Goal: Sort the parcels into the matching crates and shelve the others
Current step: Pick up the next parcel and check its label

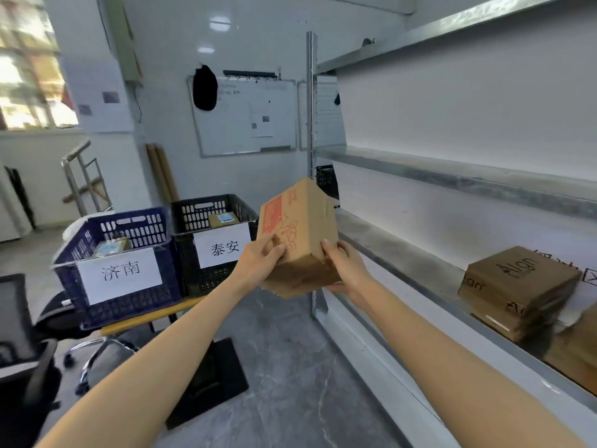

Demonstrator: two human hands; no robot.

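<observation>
A person holds a tilted cardboard parcel point(302, 221) in mid-air at the centre of view. The left hand point(263, 255) grips its printed side at 9 o'clock, and the right hand point(344, 268) cups its lower edge at 4 o'clock. At 9 o'clock from the parcel, a black crate point(213, 206) and a blue crate point(129, 305) stand side by side on a surface point(139, 324), each with a white paper label and a small package inside. At 3 o'clock, the metal shelf point(403, 263) carries stacked brown boxes point(517, 286).
</observation>
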